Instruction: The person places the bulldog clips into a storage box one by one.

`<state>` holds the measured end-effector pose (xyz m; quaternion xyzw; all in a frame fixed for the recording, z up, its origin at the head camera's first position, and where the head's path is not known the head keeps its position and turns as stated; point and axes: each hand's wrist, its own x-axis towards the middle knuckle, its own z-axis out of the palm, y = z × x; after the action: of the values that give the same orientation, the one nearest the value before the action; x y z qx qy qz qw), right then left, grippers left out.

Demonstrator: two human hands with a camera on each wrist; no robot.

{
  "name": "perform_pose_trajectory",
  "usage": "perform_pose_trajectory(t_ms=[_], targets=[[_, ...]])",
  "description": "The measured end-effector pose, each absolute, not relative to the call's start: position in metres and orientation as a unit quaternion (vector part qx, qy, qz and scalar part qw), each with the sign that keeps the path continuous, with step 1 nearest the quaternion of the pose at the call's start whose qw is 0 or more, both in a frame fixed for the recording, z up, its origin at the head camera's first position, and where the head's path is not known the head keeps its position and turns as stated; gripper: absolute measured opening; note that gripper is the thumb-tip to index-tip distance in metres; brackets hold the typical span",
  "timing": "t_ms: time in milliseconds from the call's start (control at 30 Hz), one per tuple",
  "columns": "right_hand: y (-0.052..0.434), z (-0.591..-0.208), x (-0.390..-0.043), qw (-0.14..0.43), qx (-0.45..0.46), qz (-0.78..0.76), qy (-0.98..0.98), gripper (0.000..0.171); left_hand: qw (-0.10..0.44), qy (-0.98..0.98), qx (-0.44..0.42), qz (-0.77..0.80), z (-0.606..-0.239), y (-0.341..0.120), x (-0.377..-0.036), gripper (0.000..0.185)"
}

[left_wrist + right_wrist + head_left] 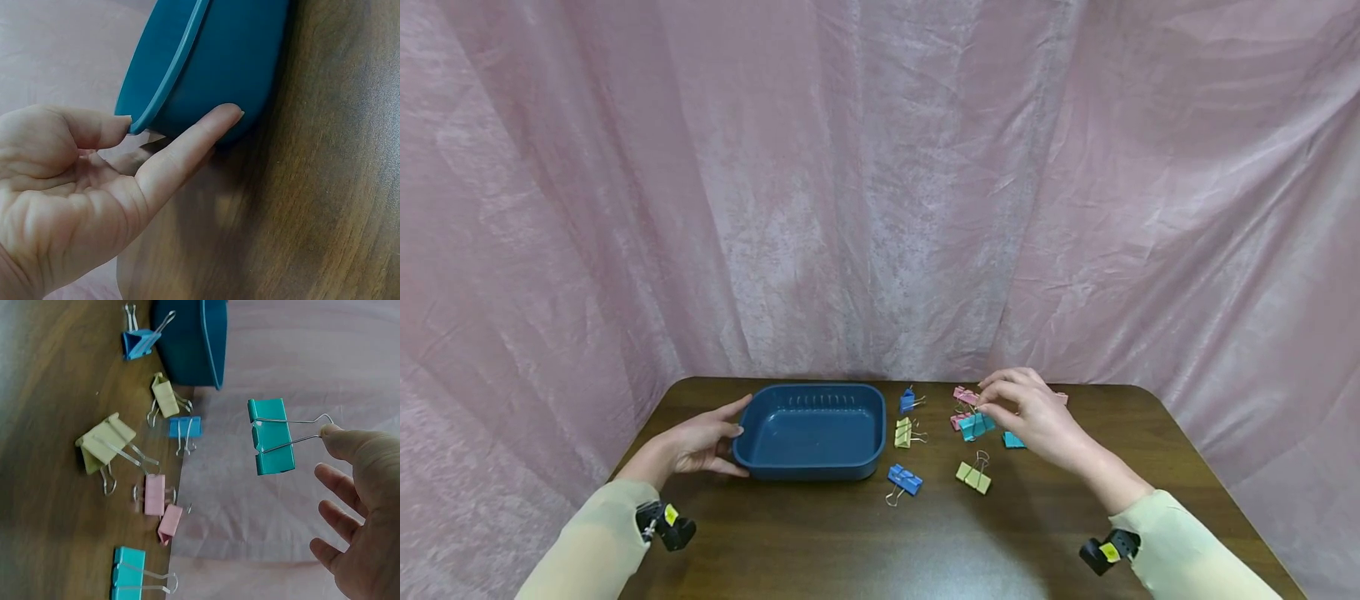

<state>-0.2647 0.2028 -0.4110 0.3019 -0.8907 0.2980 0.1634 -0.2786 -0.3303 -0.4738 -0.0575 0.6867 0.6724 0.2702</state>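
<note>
Teal binder clip [274, 433] hung above the tabletop [805, 537], my right grip [1033, 417] pinching its wire handle, left grip [700, 442] clamped on blue tray [812, 472]. Lift-and-carry step, I judged; next move called for a steady pinch.

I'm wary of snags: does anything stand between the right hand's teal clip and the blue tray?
On the table, a yellow clip and two blue clips lie right of the blue tray. The right hand holds the teal clip raised; nothing visible blocks the space above them.
</note>
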Motion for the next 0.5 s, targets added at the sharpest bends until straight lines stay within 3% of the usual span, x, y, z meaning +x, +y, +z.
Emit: perform_pose_trajectory(t_ms=[500], targets=[[0.161, -0.411, -0.281, 0.156, 0.337, 0.297, -0.88, 0.004, 0.27, 0.688, -0.062, 0.671, -0.472, -0.329, -0.279, 0.067]])
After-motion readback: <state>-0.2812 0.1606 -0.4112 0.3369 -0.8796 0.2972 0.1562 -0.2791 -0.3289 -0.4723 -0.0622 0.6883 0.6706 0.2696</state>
